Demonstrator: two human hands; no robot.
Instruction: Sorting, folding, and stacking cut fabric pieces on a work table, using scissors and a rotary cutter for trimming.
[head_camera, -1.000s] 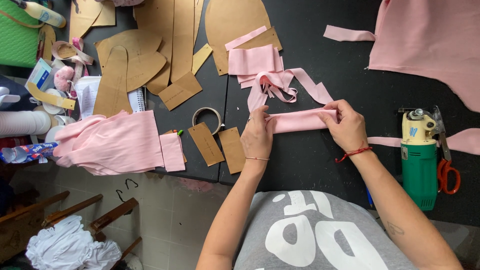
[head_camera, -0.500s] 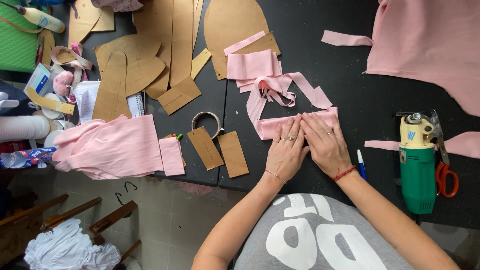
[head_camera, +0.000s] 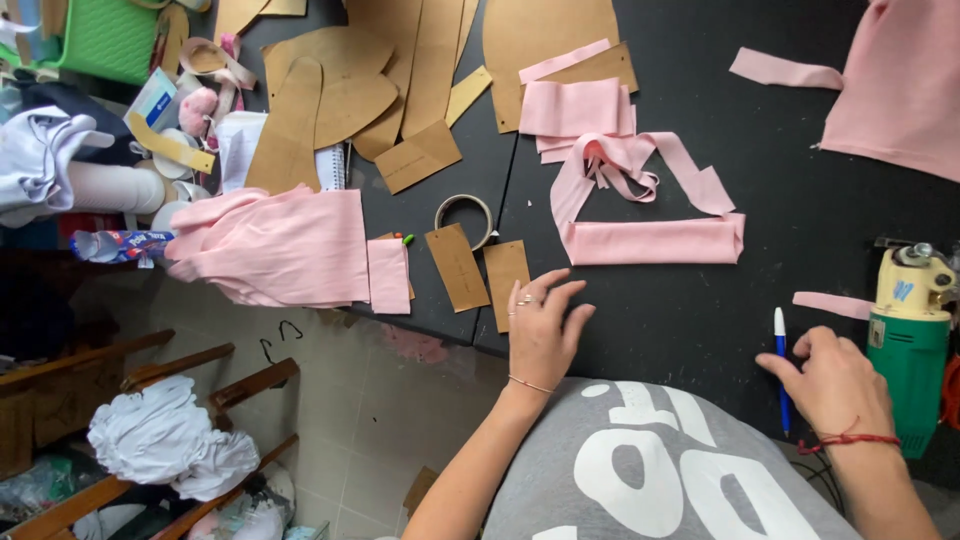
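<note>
right hand (head_camera: 835, 385) touching blue-capped white pen (head_camera: 781, 365)

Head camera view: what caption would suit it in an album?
Left hand flat on black table below folded pink fabric strip; right hand touching blue pen.

Left hand (head_camera: 542, 333) lies flat, palm down, fingers spread; right hand (head_camera: 835, 380) rests loosely curled, palm down, well apart from the left hand
</note>
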